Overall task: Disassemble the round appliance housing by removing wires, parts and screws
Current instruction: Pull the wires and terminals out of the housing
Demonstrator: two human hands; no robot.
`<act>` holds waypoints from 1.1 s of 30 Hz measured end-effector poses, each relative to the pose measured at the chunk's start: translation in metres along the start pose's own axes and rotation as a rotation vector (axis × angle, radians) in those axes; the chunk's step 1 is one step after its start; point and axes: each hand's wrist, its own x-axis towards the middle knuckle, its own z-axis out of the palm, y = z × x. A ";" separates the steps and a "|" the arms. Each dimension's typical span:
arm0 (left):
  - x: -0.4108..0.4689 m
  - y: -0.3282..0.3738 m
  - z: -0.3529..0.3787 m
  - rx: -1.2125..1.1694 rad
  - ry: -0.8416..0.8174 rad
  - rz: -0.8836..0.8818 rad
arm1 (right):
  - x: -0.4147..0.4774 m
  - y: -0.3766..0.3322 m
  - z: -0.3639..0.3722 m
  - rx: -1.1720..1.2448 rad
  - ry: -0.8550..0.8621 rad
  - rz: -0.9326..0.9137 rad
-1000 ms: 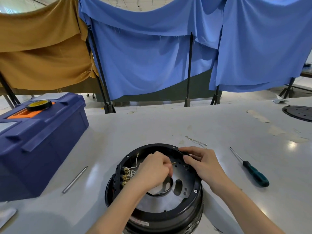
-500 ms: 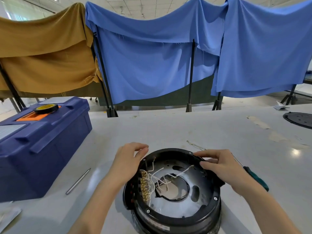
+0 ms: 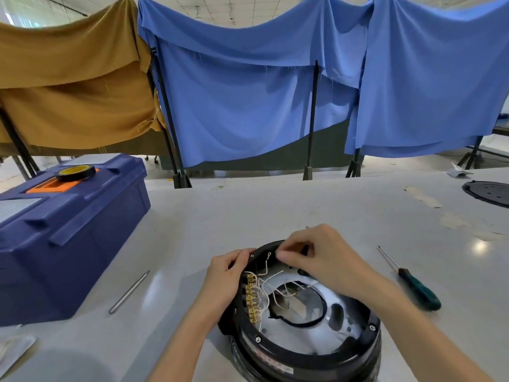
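The round black housing (image 3: 308, 351) stands open side up at the table's near edge. Inside it are white wires (image 3: 271, 282), a row of brass terminals (image 3: 251, 299) on the left wall and a pale plate with a central hole. My left hand (image 3: 227, 275) grips the housing's left rim, thumb on top. My right hand (image 3: 319, 256) reaches over the far rim with thumb and forefinger pinched together there, beside the looped end of one wire (image 3: 268, 254). What lies between those fingertips is hidden.
A green-handled screwdriver (image 3: 413, 286) lies right of the housing, a thin metal rod (image 3: 129, 292) left of it. A blue toolbox (image 3: 68, 230) carrying a tape roll (image 3: 75, 172) fills the left side. A black disc (image 3: 490, 193) sits far right. Cloth screens stand behind the table.
My left hand left the inside of the housing and took hold of its left rim. My right hand shifted left along the far rim. The wires now show uncovered.
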 end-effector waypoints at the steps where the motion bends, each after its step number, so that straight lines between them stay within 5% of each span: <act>1: -0.001 0.000 -0.001 -0.028 -0.013 0.006 | 0.006 -0.006 0.007 -0.008 -0.084 -0.005; 6: -0.006 0.000 -0.003 -0.122 -0.040 0.007 | 0.030 -0.018 0.038 -0.055 -0.257 0.038; 33: -0.002 -0.013 -0.004 -0.236 -0.044 0.000 | 0.024 0.000 0.043 0.405 -0.173 0.401</act>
